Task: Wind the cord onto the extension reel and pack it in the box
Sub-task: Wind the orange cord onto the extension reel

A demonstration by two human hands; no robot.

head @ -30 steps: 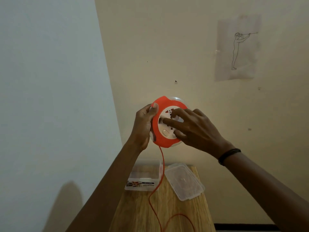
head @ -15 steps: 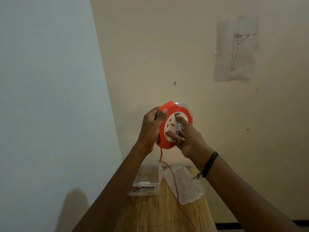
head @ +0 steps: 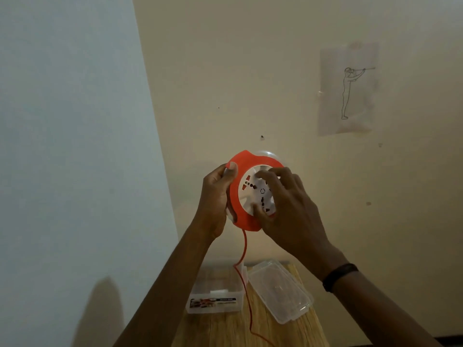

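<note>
I hold a round orange extension reel (head: 236, 196) with a white socket face up in front of the wall. My left hand (head: 216, 196) grips its left rim, thumb on the orange edge. My right hand (head: 288, 209) lies over the white face, fingers curled into its recesses and thumb at the lower edge. An orange cord (head: 244, 251) hangs from the reel's underside down to the wooden table (head: 308, 329). On the table, a clear plastic box (head: 215, 294) stands open, with its clear lid (head: 280, 291) lying to the right.
The table is narrow and stands in the corner, with a pale blue wall to the left and a cream wall behind. A taped paper drawing (head: 348, 88) hangs at upper right. The cord (head: 250, 319) trails between box and lid toward the near edge.
My right hand has swung round on the white face, from fingers low with the wrist bent under to fingers spread across the top. The hanging cord has shifted back left.
</note>
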